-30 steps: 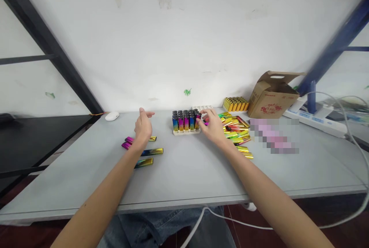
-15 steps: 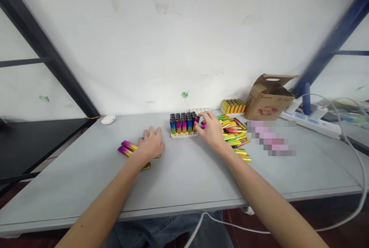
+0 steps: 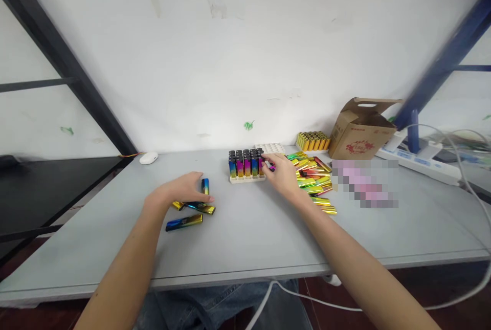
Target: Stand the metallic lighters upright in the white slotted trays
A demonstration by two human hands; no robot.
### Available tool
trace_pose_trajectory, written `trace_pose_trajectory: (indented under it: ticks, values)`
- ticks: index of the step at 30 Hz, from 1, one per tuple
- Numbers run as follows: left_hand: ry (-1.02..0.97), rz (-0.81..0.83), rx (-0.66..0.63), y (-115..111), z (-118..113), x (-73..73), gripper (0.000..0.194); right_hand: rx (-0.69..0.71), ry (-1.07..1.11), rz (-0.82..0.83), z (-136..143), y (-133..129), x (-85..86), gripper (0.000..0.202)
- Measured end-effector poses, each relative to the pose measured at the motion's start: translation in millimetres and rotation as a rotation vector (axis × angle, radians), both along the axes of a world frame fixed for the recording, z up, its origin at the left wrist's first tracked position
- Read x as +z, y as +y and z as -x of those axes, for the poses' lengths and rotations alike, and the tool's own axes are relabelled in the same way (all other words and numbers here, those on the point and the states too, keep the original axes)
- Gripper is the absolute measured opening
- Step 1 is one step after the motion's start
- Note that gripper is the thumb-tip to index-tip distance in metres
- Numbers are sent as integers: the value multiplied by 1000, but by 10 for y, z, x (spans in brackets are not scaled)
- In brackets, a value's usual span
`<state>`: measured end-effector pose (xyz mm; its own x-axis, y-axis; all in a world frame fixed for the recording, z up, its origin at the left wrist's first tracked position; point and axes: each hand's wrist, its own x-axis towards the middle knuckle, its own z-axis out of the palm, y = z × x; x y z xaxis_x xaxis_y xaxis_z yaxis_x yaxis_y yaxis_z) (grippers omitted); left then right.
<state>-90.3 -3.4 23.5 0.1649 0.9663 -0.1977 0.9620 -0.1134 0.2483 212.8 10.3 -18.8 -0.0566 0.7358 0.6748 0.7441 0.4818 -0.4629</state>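
Several shiny blue, purple and gold lighters with black tops stand upright in a white holder point(image 3: 247, 179). At the holder's right end, my right hand point(image 3: 282, 174) has thumb and fingertips closed on a purple lighter point(image 3: 261, 167) that stands in the last column; its lower part is partly hidden. To the left, my left hand point(image 3: 182, 188) is low over a few loose lighters, thumb and fingers apart. A blue lighter point(image 3: 205, 185) lies between its fingertips and thumb, not visibly gripped. Closer to me lies a blue-gold lighter point(image 3: 184, 222).
Gold and red lighters point(image 3: 316, 184) lie piled beyond my right hand. Behind are a white holder with holes point(image 3: 270, 147), a holder of yellow lighters point(image 3: 313, 140) and an open carton point(image 3: 358, 135). A power strip point(image 3: 422, 163) and white mouse point(image 3: 148, 158) sit farther out.
My left hand has shifted left and turned, its fingers now pointing right around the loose lighters. The right hand stays at the holder's right end, where the lighter now stands lower.
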Motion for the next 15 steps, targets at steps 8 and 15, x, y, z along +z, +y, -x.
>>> trace_pose_trajectory:
  ticks: [8, 15]
  values:
    - [-89, -92, -26, 1, 22, -30, 76, -10, -4, -86, 62, -22, -48, 30]
    - [-186, -280, -191, -8, -244, -139, 75, 97, 75, -221, 162, -158, 52, 19]
